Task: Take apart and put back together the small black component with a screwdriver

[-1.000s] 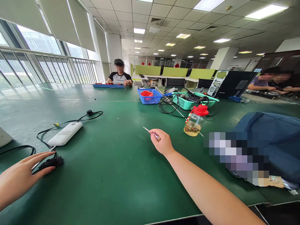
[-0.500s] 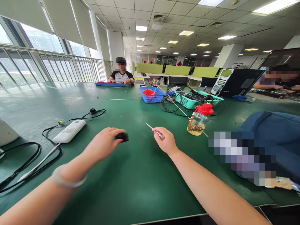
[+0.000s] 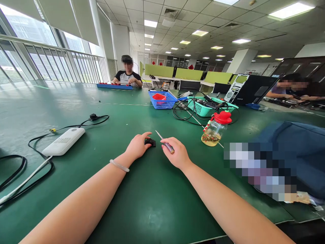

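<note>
My left hand (image 3: 138, 145) grips a small black block-like part (image 3: 151, 142) between thumb and fingers, low over the green tabletop (image 3: 142, 196). Its exact kind is too small to make out. In my right hand (image 3: 177, 151) is a screwdriver (image 3: 168, 146) with a translucent, purplish handle, pinched by the fingers. Its thin metal shaft slants up and to the left, with the tip just beyond the black part and apart from it. The two hands are close together at the middle of the view.
A white power bank (image 3: 64, 141) with cables lies left. Ahead are a blue basket (image 3: 162, 104) and a green basket (image 3: 200, 110) of cables. A red-lidded glass jar (image 3: 214, 132) and a dark blue bag (image 3: 299, 152) are right. A person (image 3: 128, 76) sits across the table.
My left hand has moved right with the black part, toward the screwdriver. My right hand still holds the screwdriver in nearly the same place. The view has shifted slightly.
</note>
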Demonstrator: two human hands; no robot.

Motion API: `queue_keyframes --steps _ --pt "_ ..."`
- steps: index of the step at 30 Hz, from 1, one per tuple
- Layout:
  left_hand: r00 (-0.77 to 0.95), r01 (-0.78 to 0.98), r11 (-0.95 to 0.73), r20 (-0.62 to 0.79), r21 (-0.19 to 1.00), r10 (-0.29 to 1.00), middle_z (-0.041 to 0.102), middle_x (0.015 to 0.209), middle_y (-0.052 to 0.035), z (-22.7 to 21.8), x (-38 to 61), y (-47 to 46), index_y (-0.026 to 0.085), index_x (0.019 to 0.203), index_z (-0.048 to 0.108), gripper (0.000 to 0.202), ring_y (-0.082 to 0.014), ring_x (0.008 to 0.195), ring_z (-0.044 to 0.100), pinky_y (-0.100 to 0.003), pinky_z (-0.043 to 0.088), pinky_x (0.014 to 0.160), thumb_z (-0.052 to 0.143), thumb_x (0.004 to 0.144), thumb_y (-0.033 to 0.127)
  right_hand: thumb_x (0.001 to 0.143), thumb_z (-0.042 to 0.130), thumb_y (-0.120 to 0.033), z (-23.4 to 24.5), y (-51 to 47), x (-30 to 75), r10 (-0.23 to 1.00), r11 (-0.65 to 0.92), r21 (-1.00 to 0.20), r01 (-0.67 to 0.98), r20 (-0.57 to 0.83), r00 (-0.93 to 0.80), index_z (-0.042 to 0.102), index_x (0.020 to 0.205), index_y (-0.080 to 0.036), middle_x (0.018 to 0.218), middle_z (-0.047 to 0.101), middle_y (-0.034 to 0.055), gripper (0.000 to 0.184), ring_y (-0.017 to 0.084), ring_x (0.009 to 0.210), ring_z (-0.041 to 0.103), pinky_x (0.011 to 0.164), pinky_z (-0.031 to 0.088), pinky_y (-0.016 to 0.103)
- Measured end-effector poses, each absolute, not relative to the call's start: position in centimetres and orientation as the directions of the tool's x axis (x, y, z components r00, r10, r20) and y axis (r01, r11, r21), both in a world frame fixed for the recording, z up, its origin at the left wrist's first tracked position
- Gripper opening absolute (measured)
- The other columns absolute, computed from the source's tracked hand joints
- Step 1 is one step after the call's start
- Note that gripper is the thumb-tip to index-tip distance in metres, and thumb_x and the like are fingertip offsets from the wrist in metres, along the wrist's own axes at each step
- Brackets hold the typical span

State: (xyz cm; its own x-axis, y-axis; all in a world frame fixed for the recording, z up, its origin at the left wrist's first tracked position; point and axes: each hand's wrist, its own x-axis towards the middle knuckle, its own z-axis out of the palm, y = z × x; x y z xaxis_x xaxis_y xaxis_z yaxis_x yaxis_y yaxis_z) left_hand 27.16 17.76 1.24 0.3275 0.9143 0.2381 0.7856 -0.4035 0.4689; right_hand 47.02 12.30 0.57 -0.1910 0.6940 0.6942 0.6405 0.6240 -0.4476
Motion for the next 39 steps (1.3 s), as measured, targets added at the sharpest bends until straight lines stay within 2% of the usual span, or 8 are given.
queue_keyframes --steps 3,6,10,19,27,39 --pt "0.278 0.754 -0.307 0.14 0.58 0.95 0.071 0.115 -0.0037 1.1 26.6 18.3 0.025 0.127 0.055 0.051 -0.0241 0.109 0.062 -0.036 0.049 0.096 0.065 0.077 0.03 0.087 0.052 -0.021 0.9 11.9 46.7 0.647 0.666 -0.376 0.644 0.721 -0.248 0.063 0.082 -0.024 0.079 0.065 0.0015 0.012 0.017 0.073 0.06 0.073 0.046 0.031" --pt "0.302 0.722 -0.308 0.118 0.619 0.946 0.07 0.117 -0.0025 1.1 26.4 18.6 0.025 0.115 0.065 0.041 -0.0228 0.109 0.063 -0.033 0.049 0.096 0.065 0.075 0.033 0.089 0.051 -0.023 1.2 11.4 46.4 0.594 0.709 -0.295 0.64 0.739 -0.317 0.061 0.076 -0.023 0.072 0.063 0.0008 0.017 0.016 0.069 0.056 0.073 0.044 0.031" --pt "0.342 0.704 -0.366 0.161 0.609 0.926 0.072 0.114 -0.0007 1.1 26.5 18.4 0.026 0.107 0.069 0.033 -0.0226 0.107 0.064 -0.033 0.05 0.094 0.063 0.075 0.033 0.089 0.05 -0.024 1.3 11.1 46.2 0.544 0.757 -0.232 0.611 0.742 -0.393 0.06 0.075 -0.023 0.07 0.061 0.0009 0.017 0.016 0.068 0.055 0.074 0.043 0.032" --pt "0.35 0.739 -0.378 0.162 0.557 0.923 0.07 0.118 -0.001 0.8 26.8 18.3 0.026 0.113 0.066 0.037 -0.0255 0.112 0.061 -0.038 0.047 0.099 0.062 0.077 0.034 0.089 0.05 -0.02 1.2 11.1 46.1 0.569 0.76 -0.259 0.596 0.709 -0.417 0.061 0.079 -0.024 0.074 0.063 0.0004 0.015 0.016 0.071 0.057 0.078 0.043 0.033" --pt "0.359 0.729 -0.387 0.166 0.564 0.919 0.07 0.118 -0.0009 0.5 26.7 18.6 0.027 0.114 0.066 0.038 -0.0254 0.113 0.06 -0.037 0.047 0.098 0.062 0.077 0.033 0.088 0.05 -0.019 1.5 10.9 46.0 0.514 0.792 -0.099 0.602 0.64 -0.571 0.062 0.08 -0.022 0.072 0.062 0.0012 0.015 0.016 0.069 0.054 0.081 0.042 0.035" --pt "0.371 0.747 -0.406 0.177 0.527 0.912 0.071 0.116 -0.001 0.4 26.7 18.6 0.028 0.115 0.066 0.037 -0.0251 0.111 0.06 -0.036 0.049 0.096 0.06 0.078 0.033 0.088 0.052 -0.022 1.7 10.7 46.2 0.537 0.768 -0.068 0.637 0.611 -0.582 0.062 0.081 -0.023 0.072 0.063 0.0004 0.012 0.017 0.07 0.056 0.084 0.039 0.036"
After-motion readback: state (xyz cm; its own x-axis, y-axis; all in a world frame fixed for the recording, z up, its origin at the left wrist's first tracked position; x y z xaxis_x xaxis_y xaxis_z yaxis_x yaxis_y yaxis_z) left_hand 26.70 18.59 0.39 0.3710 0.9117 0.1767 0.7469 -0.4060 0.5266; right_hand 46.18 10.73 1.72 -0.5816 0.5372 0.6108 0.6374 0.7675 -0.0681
